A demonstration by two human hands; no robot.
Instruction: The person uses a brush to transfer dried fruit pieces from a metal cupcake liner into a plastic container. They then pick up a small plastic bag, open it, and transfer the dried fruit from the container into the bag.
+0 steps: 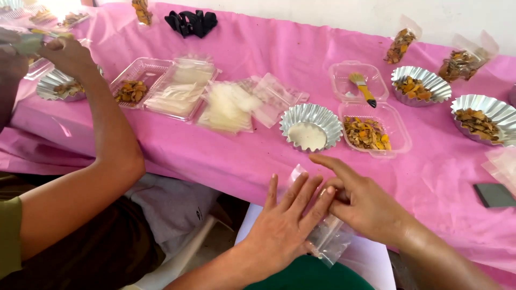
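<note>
My left hand (282,228) and my right hand (357,201) are together at the near edge of the pink table (269,48), both gripping a small clear plastic bag (330,239). The left fingers lie spread over the bag's upper part. The right hand pinches it from the right, forefinger stretched out to the left. The bag looks empty. Just beyond my hands stands a fluted foil cup (310,126) with a pale bottom.
A clear hinged box (371,131) holds yellow-brown dried pieces, with a yellow brush (364,88) in its lid. Foil cups (420,83) and filled bags (400,45) stand right. Stacks of clear bags (228,104) lie in the middle. Another person's arm (102,145) is at left.
</note>
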